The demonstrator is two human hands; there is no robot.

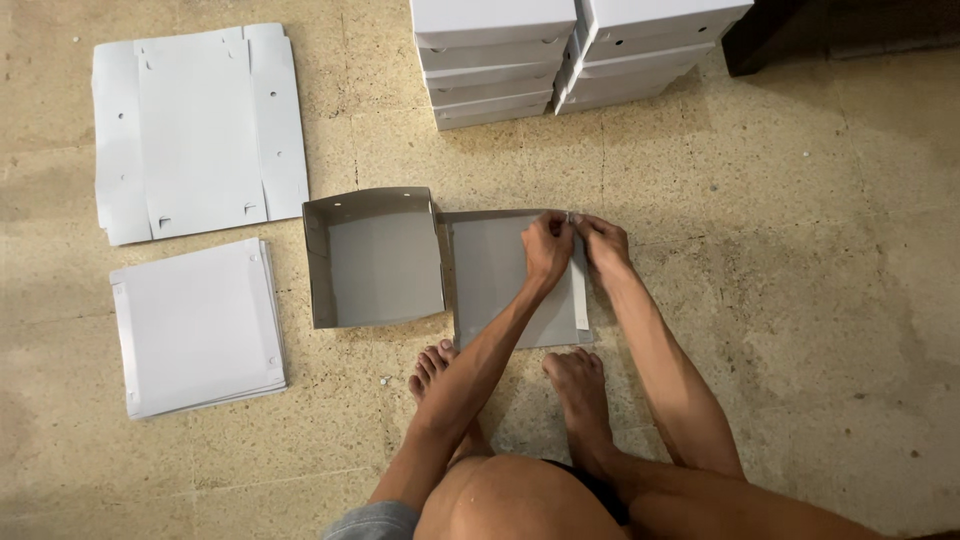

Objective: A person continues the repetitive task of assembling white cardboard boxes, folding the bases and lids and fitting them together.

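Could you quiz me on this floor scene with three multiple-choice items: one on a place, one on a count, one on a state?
1. Where do both hands meet?
A. at the far right corner of the box being folded
B. on the flat sheet at upper left
C. on the stacked boxes

2. How many piles of finished white boxes stand at the top?
A. one
B. two
C. five

3. What state is the grey box left of the hands in?
A. lying flat
B. walls standing up, top open
C. closed with a lid

Answers:
1. A: the left hand and right hand pinch the corner of the half-folded box.
2. B: two piles of stacked boxes stand side by side.
3. B: the open box shows raised walls and a bare inside.
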